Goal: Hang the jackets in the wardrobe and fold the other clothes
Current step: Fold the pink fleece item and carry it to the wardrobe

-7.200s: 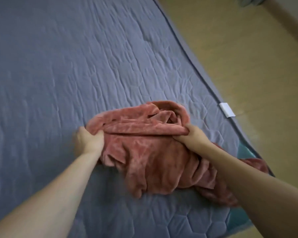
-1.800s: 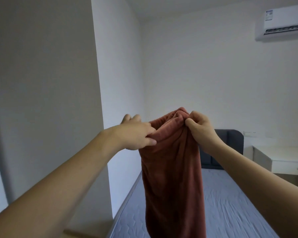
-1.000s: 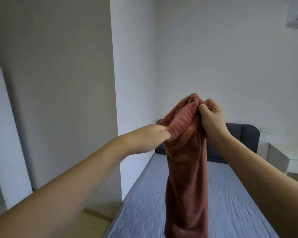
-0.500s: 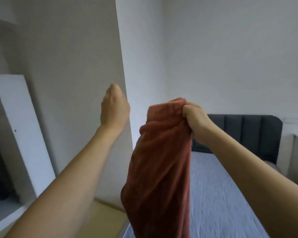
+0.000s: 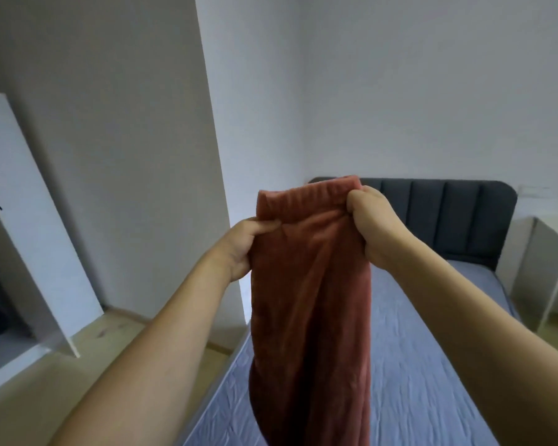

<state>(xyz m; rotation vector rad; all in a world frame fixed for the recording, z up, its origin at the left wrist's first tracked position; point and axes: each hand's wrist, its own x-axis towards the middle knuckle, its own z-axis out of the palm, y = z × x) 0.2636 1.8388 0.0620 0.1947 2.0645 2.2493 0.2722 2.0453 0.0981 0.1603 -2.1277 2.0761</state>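
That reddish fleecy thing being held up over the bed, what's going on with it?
A person is holding the rust-red fleece garment up in the air by its ribbed top edge. The left hand pinches one side and the right hand grips the other. The rest hangs down over the grey-blue mattress. It is not folded yet.
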